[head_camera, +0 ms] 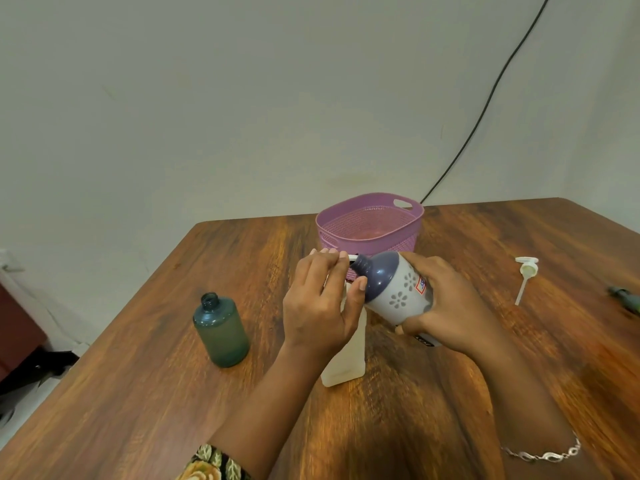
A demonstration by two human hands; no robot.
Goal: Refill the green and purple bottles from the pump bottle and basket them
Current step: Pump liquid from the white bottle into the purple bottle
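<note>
Two hands: right (446, 306) grips purple bottle (391, 289), left (318, 306) pump bottle (344, 368); one green bottle (221, 330).

Pump bottle (343, 372) mostly behind left hand (318, 306)

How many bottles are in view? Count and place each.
3: the green bottle standing left, the purple bottle tilted in the right hand, the white pump bottle under the left hand.

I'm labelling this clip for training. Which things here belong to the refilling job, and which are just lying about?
In the job: purple bottle, pump bottle, green bottle, basket, white cap, probably off a bottle.
Lying about: cable; dark green item, far right, too blurred to identify.
</note>
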